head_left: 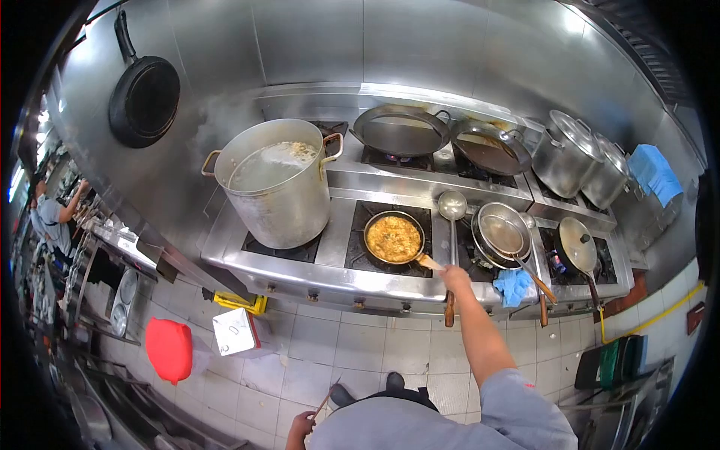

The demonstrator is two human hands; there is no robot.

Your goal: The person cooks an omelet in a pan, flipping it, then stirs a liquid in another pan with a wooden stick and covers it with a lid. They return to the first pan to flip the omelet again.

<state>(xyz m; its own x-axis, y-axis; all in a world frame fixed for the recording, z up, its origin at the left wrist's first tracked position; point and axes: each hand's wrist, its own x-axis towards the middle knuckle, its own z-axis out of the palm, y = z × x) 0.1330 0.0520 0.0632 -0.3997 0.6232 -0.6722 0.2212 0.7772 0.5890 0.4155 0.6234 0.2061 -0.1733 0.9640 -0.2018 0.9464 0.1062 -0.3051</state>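
A round frying pan (366,238) sits on a front burner, filled with a yellow-brown egg mixture (393,240) flecked with green. My right hand (455,278) reaches forward and closes around the pan's handle, where a pale, orange-tinged wrap (430,262) shows between fist and rim. Low by my body, my left hand (302,424) grips a thin wooden stick (328,398) that points up and forward; its lower end is hidden in the fist. Just right of the pan, a long-handled ladle (452,206) lies across the stove near my right wrist.
A large steaming stockpot (277,202) stands left of the pan. Two dark pans (401,133) occupy the rear burners. Strainers (502,231), a blue cloth (513,286) and a lidded pan (577,244) are rightward. A red stool (168,350) stands on the floor; another person (54,217) is far left.
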